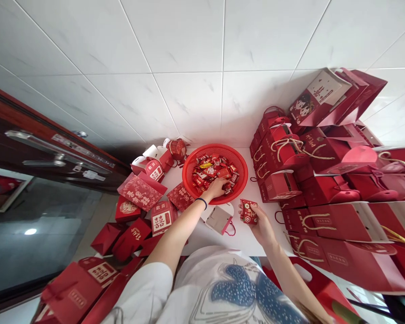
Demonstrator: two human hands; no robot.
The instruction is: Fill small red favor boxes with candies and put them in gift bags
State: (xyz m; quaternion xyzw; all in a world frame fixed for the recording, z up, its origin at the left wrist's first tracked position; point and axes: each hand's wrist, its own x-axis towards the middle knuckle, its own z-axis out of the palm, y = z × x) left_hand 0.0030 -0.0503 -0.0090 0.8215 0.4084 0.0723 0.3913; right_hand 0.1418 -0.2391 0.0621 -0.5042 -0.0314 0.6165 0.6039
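Note:
A round red plastic basket (245, 173) stands on the white table against the tiled wall, filled with wrapped red candies (207, 172) and one yellow piece. My left hand (216, 188) reaches over the near rim into the candies, its fingers curled down; what they hold, if anything, is hidden. To the right of the basket, my right hand (261, 225) is closed on a red printed packet (248, 211), lifted above the table. Between my forearms lies an open small box (218, 219) with a pale inside and a red cord, just below the basket.
Stacked red gift boxes (337, 220) with rope handles fill the right side, and paper bags (319, 96) stand behind them. More red boxes (162, 218) crowd the left. A dark door (37, 139) with a metal handle is at far left.

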